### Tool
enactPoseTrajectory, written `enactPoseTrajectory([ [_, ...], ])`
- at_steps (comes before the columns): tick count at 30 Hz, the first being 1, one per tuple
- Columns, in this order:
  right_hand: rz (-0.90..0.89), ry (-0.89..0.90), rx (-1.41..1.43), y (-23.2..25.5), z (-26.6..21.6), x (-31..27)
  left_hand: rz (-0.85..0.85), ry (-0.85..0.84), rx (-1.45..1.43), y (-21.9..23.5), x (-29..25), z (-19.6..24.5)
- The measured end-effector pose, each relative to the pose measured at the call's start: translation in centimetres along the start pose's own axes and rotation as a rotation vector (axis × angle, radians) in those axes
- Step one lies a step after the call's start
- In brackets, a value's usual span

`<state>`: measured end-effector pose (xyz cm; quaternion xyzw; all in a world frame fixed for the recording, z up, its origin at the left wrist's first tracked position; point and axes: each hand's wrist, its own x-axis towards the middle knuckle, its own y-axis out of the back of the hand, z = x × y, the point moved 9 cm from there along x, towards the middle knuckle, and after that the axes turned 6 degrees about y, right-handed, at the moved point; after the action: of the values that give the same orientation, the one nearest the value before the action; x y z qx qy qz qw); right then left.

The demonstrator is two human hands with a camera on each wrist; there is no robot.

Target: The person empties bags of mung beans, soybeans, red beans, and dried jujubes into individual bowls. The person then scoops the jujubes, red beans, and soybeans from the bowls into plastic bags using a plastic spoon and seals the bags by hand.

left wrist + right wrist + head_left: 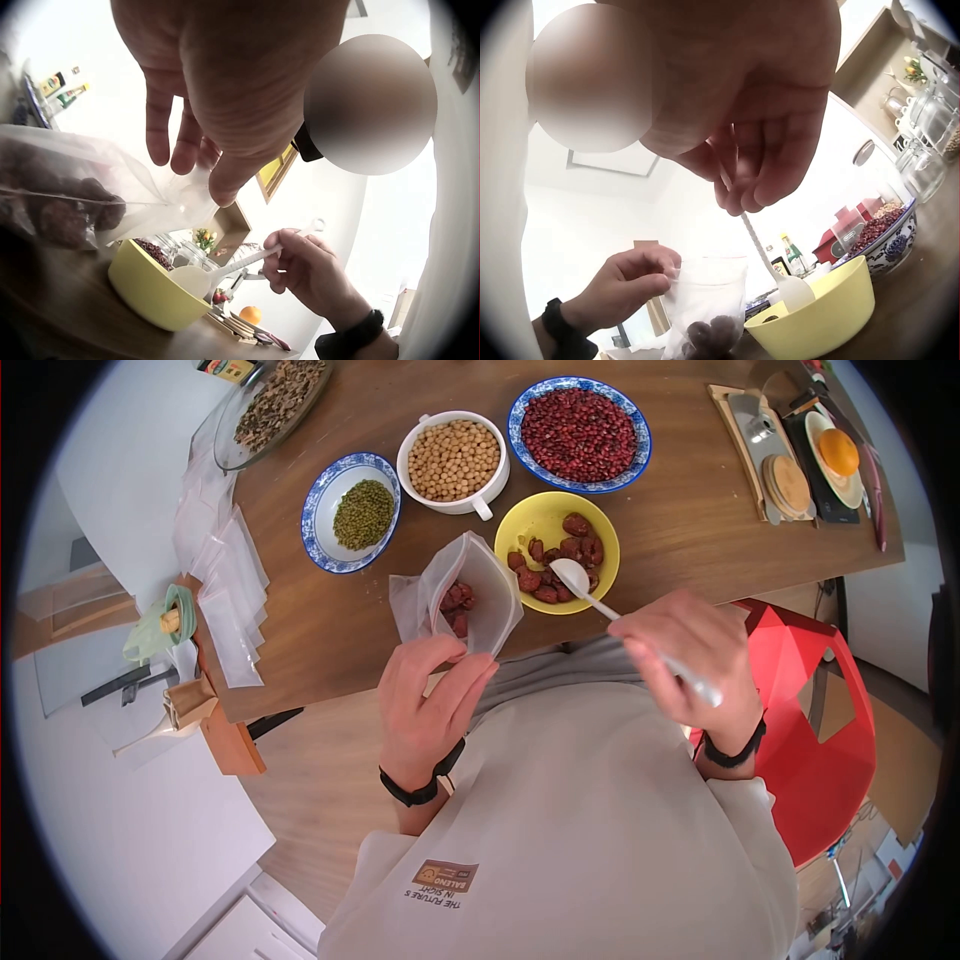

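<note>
My left hand [425, 705] pinches the near rim of a clear zip bag [492, 600], whose mouth gapes open. Dark red dried dates [457, 600] lie inside the bag, which stands on the table. In my right hand [695, 660] is a white spoon [572, 575], gripped by its handle. The spoon's bowl hangs over a yellow bowl [608, 530] that holds more wrinkled dates [575, 548]. From the right wrist view, the spoon's head [795, 294] overlaps the yellow bowl's rim [855, 281]. The bag stands just left of that bowl.
Behind are a patterned bowl of green beans [363, 515], a white pot of chickpeas [455, 455] and a bowl of red beans [578, 435]. Flat empty bags [228, 600] lie along the left edge. An orange [838, 452] and boards stand at right, near a red chair [800, 730].
</note>
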<state>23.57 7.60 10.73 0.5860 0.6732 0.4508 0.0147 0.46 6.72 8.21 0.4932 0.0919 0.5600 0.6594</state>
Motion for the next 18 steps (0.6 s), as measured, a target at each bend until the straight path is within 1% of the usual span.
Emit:
enactPoseTrajectory([
  [1,-0.063,0.050,-0.056,-0.7,-0.8,0.1,0.001,-0.001,0.002,0.0,0.0,0.0],
  [3,-0.070,0.054,-0.078,-1.7,-0.9,0.2,0.002,-0.005,0.002,0.0,0.0,0.0],
  [6,-0.060,0.033,-0.074,-2.8,0.1,0.3,0.000,-0.006,0.004,0.2,-0.1,0.0],
  [7,-0.029,0.033,-0.069,-2.8,0.5,0.3,-0.002,-0.003,0.004,0.2,-0.1,0.0],
  [8,0.000,0.034,-0.062,-2.7,0.6,0.3,-0.001,-0.001,0.006,0.3,-0.1,0.0],
  [12,0.016,-0.008,-0.077,-1.7,0.8,0.4,-0.001,0.005,0.000,0.3,-0.3,-0.1],
  [14,0.036,-0.015,-0.158,-1.4,0.8,0.4,0.001,-0.004,-0.003,0.2,-0.3,-0.2],
  [18,0.023,0.045,-0.161,-2.5,1.0,0.5,0.003,-0.006,-0.016,0.2,-0.2,-0.2],
])
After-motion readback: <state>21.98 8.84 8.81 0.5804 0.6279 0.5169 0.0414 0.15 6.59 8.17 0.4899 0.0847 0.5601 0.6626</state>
